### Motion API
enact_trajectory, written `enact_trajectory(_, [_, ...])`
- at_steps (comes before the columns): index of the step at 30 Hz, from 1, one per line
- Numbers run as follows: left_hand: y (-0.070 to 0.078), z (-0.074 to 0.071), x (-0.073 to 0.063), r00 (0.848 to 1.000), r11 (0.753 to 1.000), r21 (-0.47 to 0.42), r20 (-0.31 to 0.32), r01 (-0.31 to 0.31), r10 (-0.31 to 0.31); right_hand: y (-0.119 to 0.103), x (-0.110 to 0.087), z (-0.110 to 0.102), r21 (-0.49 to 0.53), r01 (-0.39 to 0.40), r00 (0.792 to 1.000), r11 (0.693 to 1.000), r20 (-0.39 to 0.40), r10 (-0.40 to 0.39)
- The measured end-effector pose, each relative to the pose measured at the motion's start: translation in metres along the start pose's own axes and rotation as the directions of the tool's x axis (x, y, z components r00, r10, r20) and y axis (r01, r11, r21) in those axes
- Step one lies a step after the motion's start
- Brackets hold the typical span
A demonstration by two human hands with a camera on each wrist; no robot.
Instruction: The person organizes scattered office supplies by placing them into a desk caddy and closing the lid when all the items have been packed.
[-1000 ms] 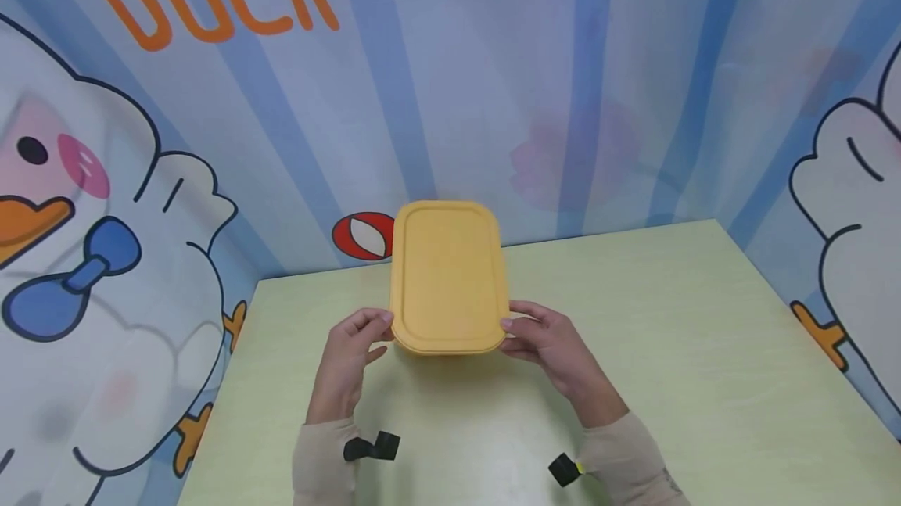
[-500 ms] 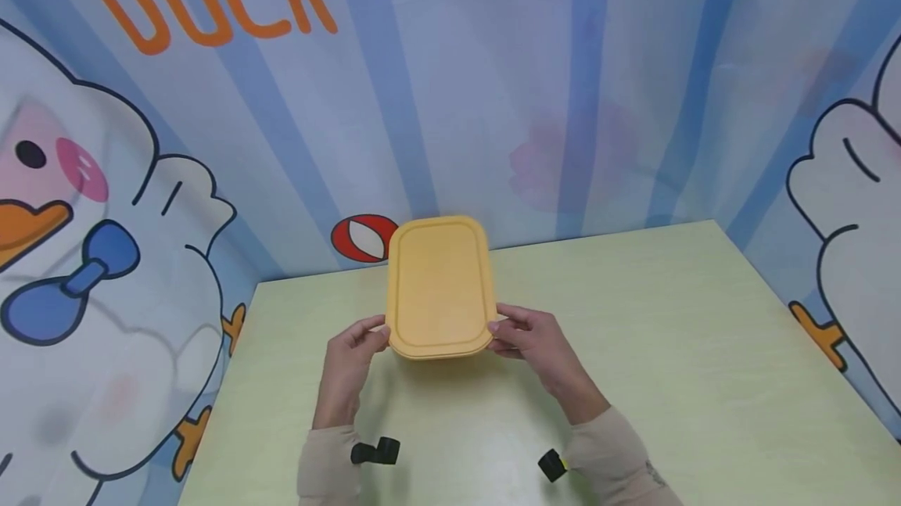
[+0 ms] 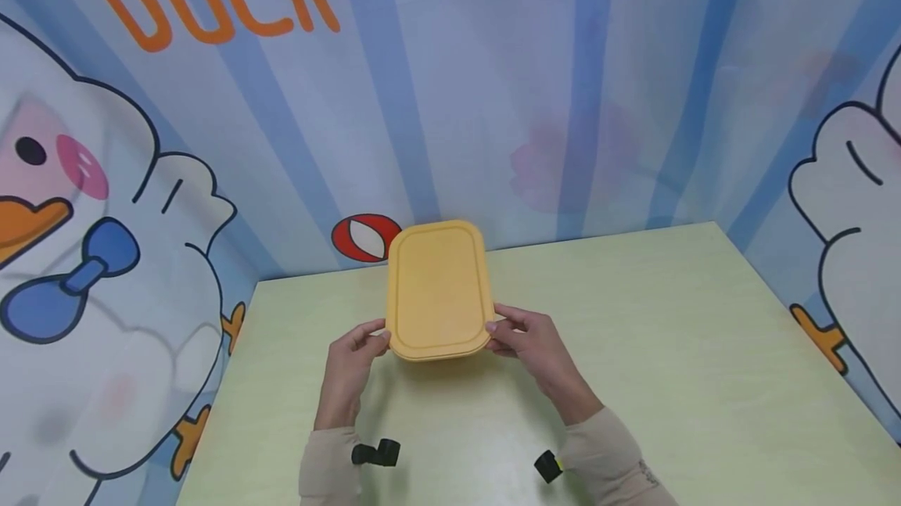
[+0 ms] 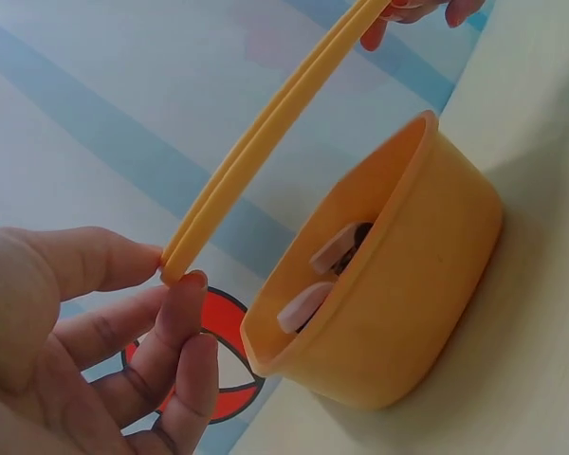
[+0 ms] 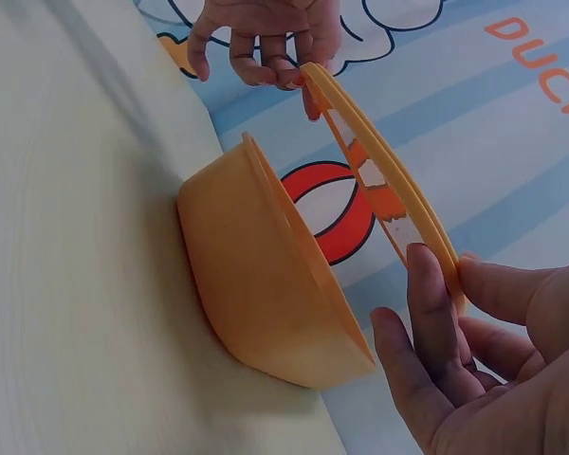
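Both hands hold a yellow rectangular lid (image 3: 439, 287) by its near corners, seen from above in the head view. My left hand (image 3: 349, 365) pinches the left corner between thumb and fingers; my right hand (image 3: 542, 353) pinches the right corner. Below the lid a matching yellow box (image 4: 412, 284) stands on the table, apart from it. The lid almost wholly covers this box in the head view. Inside the box, the left wrist view shows pale pinkish pieces (image 4: 305, 305) with dark parts, their kind unclear. Pale and orange patches show on the lid's underside in the right wrist view.
The pale green-yellow table (image 3: 633, 318) extends on both sides of the box. Behind it hangs a blue-striped backdrop (image 3: 479, 84) with duck drawings and a red-and-white ball print (image 3: 359, 238). A black wrist camera (image 3: 387, 452) is strapped at each sleeve.
The lid has come down and shifted slightly left, looking smaller in the head view. My right hand has moved left with it; both hands have kept their hold.
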State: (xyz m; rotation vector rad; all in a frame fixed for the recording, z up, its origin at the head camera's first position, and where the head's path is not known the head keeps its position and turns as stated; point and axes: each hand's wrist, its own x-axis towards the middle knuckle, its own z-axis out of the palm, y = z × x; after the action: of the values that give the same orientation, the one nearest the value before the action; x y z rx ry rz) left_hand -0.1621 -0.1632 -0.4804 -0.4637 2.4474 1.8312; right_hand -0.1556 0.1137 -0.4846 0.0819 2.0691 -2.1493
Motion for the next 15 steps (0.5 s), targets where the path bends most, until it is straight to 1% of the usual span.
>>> enact_trajectory(7, [-0.0013,0.0015,0.0027,1.000,1.000,-0.004,-0.007,0.008,-0.008,0.0038,0.0026,0.0016,-0.021,0.009,1.000,1.000,-0.019,-0.009])
enact_trajectory(15, [-0.0070,0.0016,0.0063,1.000,1.000,-0.022,0.002,0.005,-0.005,0.0088,0.0042,0.0039,-0.038,0.006,0.999,0.999,-0.035,-0.007])
